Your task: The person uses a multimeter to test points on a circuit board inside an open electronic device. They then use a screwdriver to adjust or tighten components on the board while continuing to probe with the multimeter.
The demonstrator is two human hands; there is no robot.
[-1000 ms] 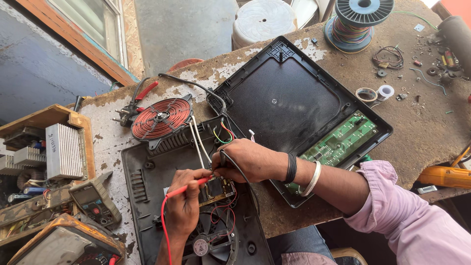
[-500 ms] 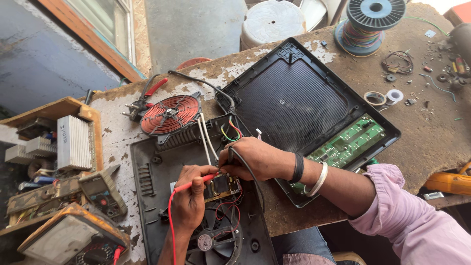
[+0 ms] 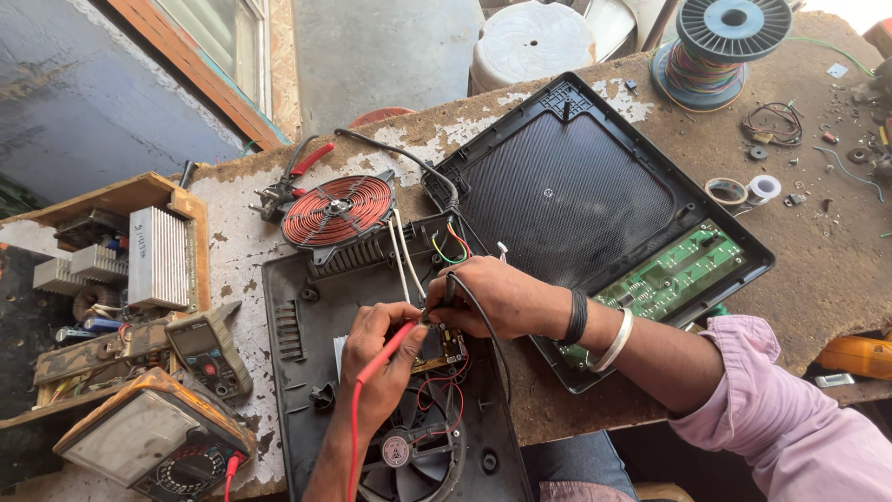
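My left hand (image 3: 379, 358) grips a red test probe (image 3: 386, 349) whose tip touches a small circuit board (image 3: 441, 349) inside an opened black appliance base (image 3: 307, 353). My right hand (image 3: 492, 296) holds a black test probe (image 3: 449, 288) down on the same board. Red and black leads trail from the probes toward me. A cooling fan (image 3: 404, 451) sits in the base just below the board. A copper-red coil (image 3: 337, 210) lies at the base's far edge, joined by white wires.
The appliance's black top panel (image 3: 567, 191) with a green circuit board (image 3: 674, 274) lies upside down to the right. Two multimeters (image 3: 153, 442) sit at the left by a wooden box of parts (image 3: 121, 251). Red-handled pliers (image 3: 293, 177), a wire spool (image 3: 720, 46) and tape rolls (image 3: 743, 191) lie on the worn bench.
My view has shifted a little across the bench. Both hands stay on the small board with the probes, barely moved.
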